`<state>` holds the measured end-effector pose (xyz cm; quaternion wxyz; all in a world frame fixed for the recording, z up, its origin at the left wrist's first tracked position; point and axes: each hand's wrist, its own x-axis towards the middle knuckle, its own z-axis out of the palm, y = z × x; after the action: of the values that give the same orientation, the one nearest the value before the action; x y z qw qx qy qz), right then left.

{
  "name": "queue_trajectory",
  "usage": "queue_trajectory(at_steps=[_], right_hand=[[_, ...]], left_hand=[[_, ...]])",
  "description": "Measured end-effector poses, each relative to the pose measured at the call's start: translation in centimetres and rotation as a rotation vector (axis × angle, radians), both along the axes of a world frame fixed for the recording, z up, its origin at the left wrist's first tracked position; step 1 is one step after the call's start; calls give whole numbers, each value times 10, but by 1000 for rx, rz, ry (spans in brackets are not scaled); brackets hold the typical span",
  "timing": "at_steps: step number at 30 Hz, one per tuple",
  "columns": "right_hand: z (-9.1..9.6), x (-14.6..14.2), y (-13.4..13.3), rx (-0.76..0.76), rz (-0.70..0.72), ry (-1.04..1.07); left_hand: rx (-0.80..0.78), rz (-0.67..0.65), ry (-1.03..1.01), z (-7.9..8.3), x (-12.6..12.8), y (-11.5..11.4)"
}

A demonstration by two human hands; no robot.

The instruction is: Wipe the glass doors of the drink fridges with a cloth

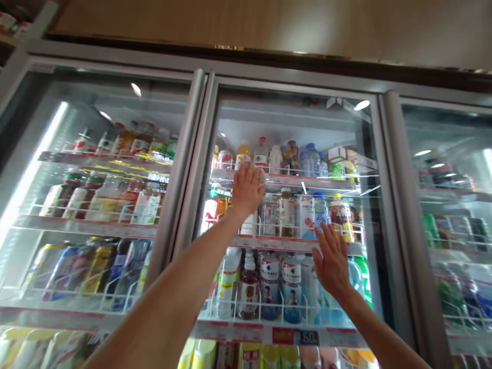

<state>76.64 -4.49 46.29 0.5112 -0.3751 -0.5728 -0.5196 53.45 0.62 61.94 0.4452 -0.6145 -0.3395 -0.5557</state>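
Observation:
Both of my arms reach up in front of the middle glass door (238,110) of a drinks fridge. My left hand (248,189) is raised higher, fingers stretched, level with the upper bottle shelf. Lower and to the right, my right hand (332,259) has its fingers spread, covering part of the middle and lower shelves. Nothing is held in either one. Whether the palms touch the glass, I cannot tell. Behind the left hand stand an orange juice bottle (243,154) and a red-capped bottle (261,154). A yellow-capped bottle (340,215) shows just above the right fingers.
Metal door handles (184,169) run along the frames between the doors. A left glass door (115,92) and a right glass door (442,128) show more shelves of bottles and cans. Wooden panelling (246,25) spans the top. Price strips (284,335) line the shelf edges.

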Motion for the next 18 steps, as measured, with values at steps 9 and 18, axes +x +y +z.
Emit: queue_trajectory(at_steps=[9,18], right_hand=[[43,56,-3,57,-144,78],[50,100,-8,49,-145,115]], left_hand=[[14,-5,162,19,18,1],[75,-22,371,8,91,-2]])
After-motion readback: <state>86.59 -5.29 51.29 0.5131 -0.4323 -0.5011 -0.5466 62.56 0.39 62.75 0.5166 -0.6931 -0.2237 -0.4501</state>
